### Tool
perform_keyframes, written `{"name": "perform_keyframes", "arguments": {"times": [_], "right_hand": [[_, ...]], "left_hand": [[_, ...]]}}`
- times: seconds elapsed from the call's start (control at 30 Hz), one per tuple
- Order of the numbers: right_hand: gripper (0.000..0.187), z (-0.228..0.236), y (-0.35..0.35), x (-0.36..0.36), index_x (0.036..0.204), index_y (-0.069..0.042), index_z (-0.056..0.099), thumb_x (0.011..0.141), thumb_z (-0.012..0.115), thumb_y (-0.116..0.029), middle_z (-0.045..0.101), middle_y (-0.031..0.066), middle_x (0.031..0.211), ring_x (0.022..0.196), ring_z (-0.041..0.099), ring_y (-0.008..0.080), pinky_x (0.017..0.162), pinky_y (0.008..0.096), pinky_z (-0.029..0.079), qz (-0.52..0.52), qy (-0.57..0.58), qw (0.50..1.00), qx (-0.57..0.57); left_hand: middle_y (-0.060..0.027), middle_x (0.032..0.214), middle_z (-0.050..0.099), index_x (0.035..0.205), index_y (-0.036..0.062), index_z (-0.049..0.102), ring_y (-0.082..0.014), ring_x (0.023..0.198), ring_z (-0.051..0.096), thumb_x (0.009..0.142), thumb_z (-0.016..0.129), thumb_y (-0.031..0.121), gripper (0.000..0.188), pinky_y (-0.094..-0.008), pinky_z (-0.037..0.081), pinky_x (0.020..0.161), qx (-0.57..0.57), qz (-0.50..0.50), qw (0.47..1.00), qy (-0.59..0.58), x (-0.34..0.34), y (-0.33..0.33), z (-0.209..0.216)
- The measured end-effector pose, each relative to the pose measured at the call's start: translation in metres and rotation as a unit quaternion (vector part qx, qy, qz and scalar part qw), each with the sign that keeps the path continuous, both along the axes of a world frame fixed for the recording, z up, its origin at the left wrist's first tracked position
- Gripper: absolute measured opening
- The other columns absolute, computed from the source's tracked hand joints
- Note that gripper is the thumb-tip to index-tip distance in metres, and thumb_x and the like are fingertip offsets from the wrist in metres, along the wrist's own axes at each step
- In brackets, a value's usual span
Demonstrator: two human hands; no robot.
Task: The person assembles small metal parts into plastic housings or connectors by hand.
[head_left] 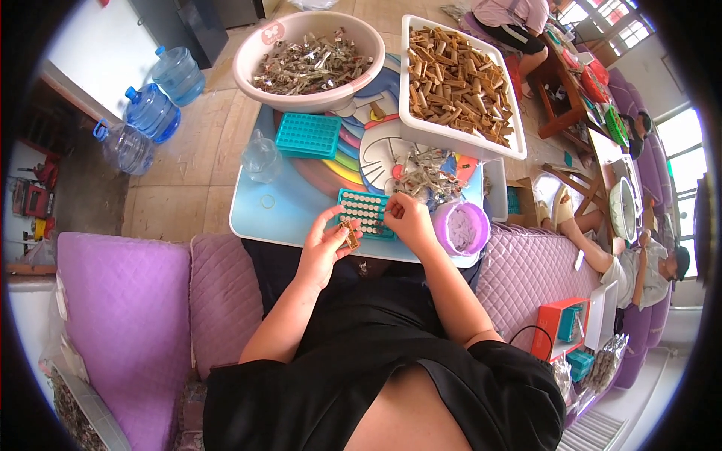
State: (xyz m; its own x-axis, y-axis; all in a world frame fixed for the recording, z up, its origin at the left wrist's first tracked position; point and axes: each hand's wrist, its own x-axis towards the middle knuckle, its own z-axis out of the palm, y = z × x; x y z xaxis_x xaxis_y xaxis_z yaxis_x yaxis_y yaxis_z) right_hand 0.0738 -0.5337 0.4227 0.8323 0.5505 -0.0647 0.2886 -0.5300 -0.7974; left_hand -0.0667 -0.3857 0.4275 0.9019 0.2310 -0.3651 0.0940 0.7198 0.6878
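My left hand (325, 246) holds a small gold-brown, box-like piece (350, 235) between thumb and fingers, near the left edge of a teal rack (366, 213). White round pieces fill rows of the rack. My right hand (408, 218) is pinched at the rack's right side; what its fingertips hold, if anything, is too small to make out. Beyond it lies a loose heap of silvery, thin metal-and-plastic pieces (429, 177). A purple bowl (483, 226) with whitish contents stands by my right wrist.
On the table (252, 207) are stacked teal racks (307, 135), a clear plastic jug (262, 159), a pink basin (242, 68) of silvery pieces and a white box (405, 98) of brown pieces. Water bottles (153, 113) stand left. Other people sit at the right, by a purple sofa (538, 263).
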Motion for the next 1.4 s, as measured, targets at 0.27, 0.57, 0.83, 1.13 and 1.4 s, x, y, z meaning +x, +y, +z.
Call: {"name": "perform_keyframes", "arguments": {"times": [0.27,0.57,0.83,1.13,1.4], "right_hand": [[0.015,0.05,0.011,-0.05,0.086,-0.003,0.058,0.072,0.064,-0.002,0.056,0.0099,0.074,0.064,0.058,0.0232,0.059,0.0318,0.049,0.062,-0.083,0.988,0.11],[0.015,0.045,0.005,-0.049,0.088,-0.003,0.062,0.073,0.065,-0.001,0.06,0.0096,0.078,0.067,0.061,0.0234,0.06,0.0306,0.05,0.078,-0.113,0.986,0.097],[0.015,0.04,0.004,-0.052,0.09,-0.002,0.063,0.076,0.064,0.001,0.063,0.0096,0.086,0.076,0.064,0.0231,0.067,0.0304,0.051,0.107,-0.141,0.976,0.125],[0.019,0.009,-0.006,-0.023,0.095,-0.002,0.064,0.076,0.065,-0.006,0.061,0.0131,0.087,0.079,0.062,0.0241,0.071,0.0322,0.049,-0.026,0.018,0.997,0.077],[0.02,-0.035,-0.015,-0.016,0.091,-0.002,0.065,0.073,0.067,-0.009,0.059,0.0154,0.085,0.08,0.059,0.0323,0.072,0.0384,0.047,0.028,-0.101,0.994,0.008]], "left_hand": [[-0.0096,0.108,0.062,0.117,0.0015,0.053,-0.015,0.093,0.062,0.089,0.056,0.009,0.029,-0.0286,0.052,0.08,0.018,-0.034,0.999,0.013,0.0,-0.005,0.0],[-0.0084,0.104,0.061,0.117,0.0006,0.054,-0.0149,0.093,0.061,0.091,0.053,0.008,0.027,-0.033,0.054,0.081,-0.021,-0.048,0.999,0.016,0.0,-0.011,-0.001],[-0.009,0.104,0.061,0.12,0.0,0.052,-0.0153,0.093,0.061,0.091,0.053,0.009,0.03,-0.0346,0.055,0.08,-0.012,-0.06,0.998,0.002,0.001,-0.013,-0.003],[-0.0101,0.1,0.062,0.114,0.0006,0.054,-0.0165,0.086,0.061,0.091,0.049,0.011,0.026,-0.0338,0.055,0.073,0.005,-0.039,0.999,0.035,-0.001,-0.007,-0.007],[-0.01,0.097,0.061,0.114,0.0003,0.053,-0.0168,0.081,0.061,0.09,0.044,0.01,0.028,-0.0332,0.055,0.07,-0.004,-0.018,0.999,0.035,0.0,-0.006,-0.006]]}}
